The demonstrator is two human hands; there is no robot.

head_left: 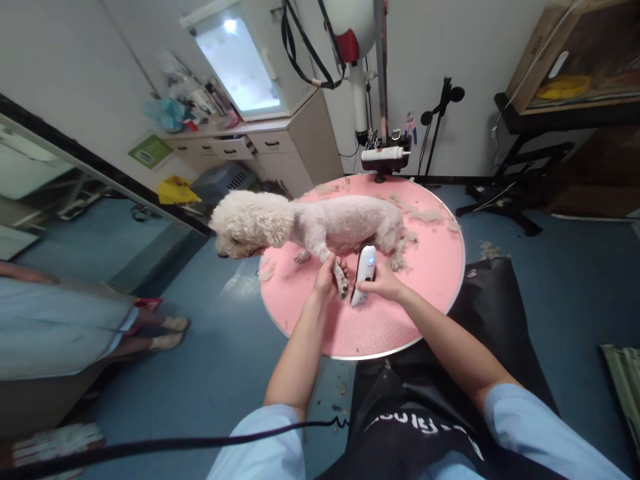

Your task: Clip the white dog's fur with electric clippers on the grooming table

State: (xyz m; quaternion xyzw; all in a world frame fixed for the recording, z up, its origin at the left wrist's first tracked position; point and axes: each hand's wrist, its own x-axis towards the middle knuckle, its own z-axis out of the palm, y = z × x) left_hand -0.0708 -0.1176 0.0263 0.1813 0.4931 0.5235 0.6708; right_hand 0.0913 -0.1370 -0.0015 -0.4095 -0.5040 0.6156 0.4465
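A white dog (345,219) with a closely trimmed body and a fluffy head is on a round pink table (425,293), its head to the left. My left hand (326,277) is closed around one of its front legs, and the paw (341,281) sticks out toward me beside my fingers. In my right hand (385,281) I grip white hair clippers (367,267) with a lit blue light. The clippers stand upright just right of the paw, apart from it by a small gap. Cut fur (400,257) lies by the dog's rear.
A tool holder (393,160) with a white bottle, scissors and pliers hangs at the table's back edge beside a metal post. A person (65,327) in a light blue garment appears at left. Drawers (280,143) and a lit cabinet stand behind. A black cord (200,442) crosses the foreground.
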